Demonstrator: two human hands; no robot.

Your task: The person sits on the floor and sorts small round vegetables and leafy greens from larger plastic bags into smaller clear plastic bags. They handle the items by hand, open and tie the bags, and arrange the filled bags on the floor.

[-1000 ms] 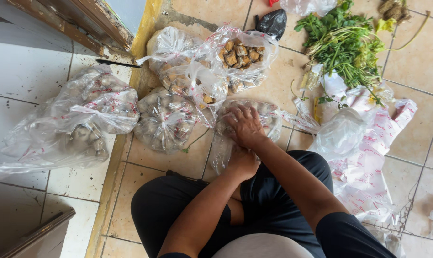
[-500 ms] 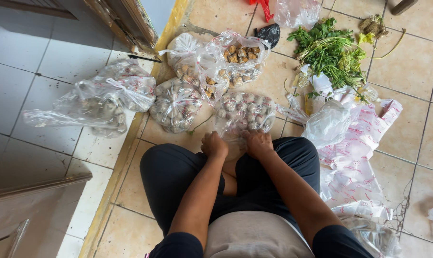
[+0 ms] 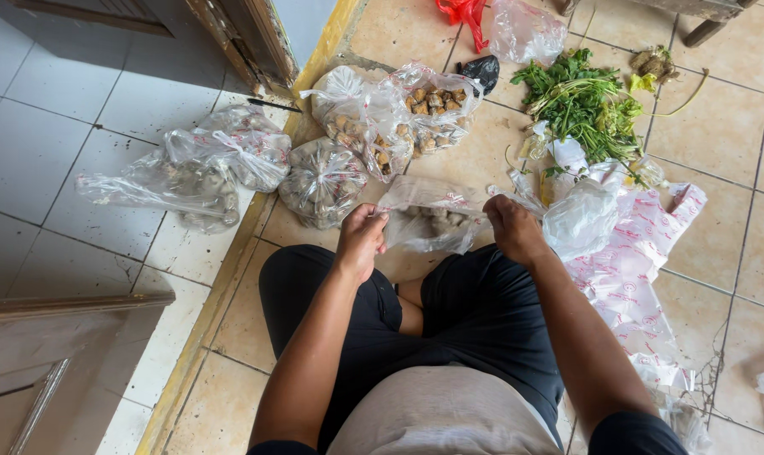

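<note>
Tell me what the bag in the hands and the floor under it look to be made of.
Bag: thin clear plastic film, glossy; it crinkles and its lumpy contents show through. Floor: likely glazed ceramic tile, beige with a slight sheen and straight grout lines.

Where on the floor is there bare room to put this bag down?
Bare white tile lies left of the tied bags, toward the door. Bare tan tile lies right of the greens, and between the greens and the bag of brown pieces. It is crowded ahead of both hands, left hand and right hand.
</note>
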